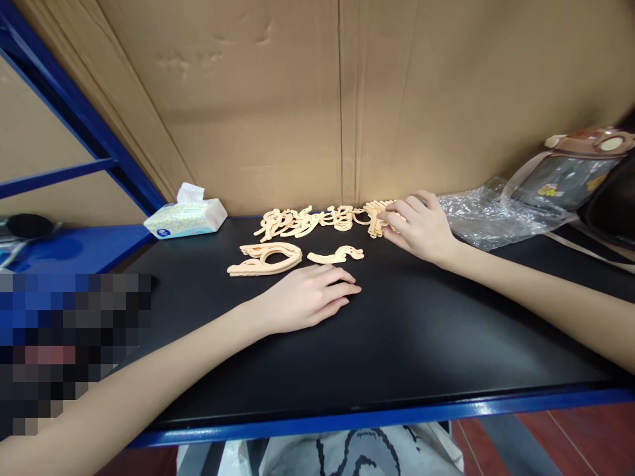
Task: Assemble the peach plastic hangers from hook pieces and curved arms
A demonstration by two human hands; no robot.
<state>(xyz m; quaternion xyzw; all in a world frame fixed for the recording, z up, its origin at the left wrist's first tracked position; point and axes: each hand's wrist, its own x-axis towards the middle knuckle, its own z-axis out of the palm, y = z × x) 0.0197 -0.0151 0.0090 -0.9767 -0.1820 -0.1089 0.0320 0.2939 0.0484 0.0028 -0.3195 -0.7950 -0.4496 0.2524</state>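
Observation:
My left hand (310, 301) lies palm down on the black tabletop with its fingers stretched out and nothing visible in it. Just beyond it is a single beige folding-hanger piece (325, 258), curved and wavy at one end. To its left rests a stack of beige folding hangers (265, 268) forming a loop. My right hand (417, 228) reaches to the right end of the back row, its fingers apart and slightly bent over a cluster of beige hanger pieces (376, 221). Its fingertips are at these pieces; the hand partly hides them. More tangled hanger pieces (302, 221) lie along the back.
A tissue box (191, 218) stands at the back left. Crumpled clear plastic (489, 215) and a bottle with a strap (560, 175) are at the right. Cardboard (278, 112) walls the back. A blue edge (347, 420) borders the front, and someone's blurred-out part shows at left.

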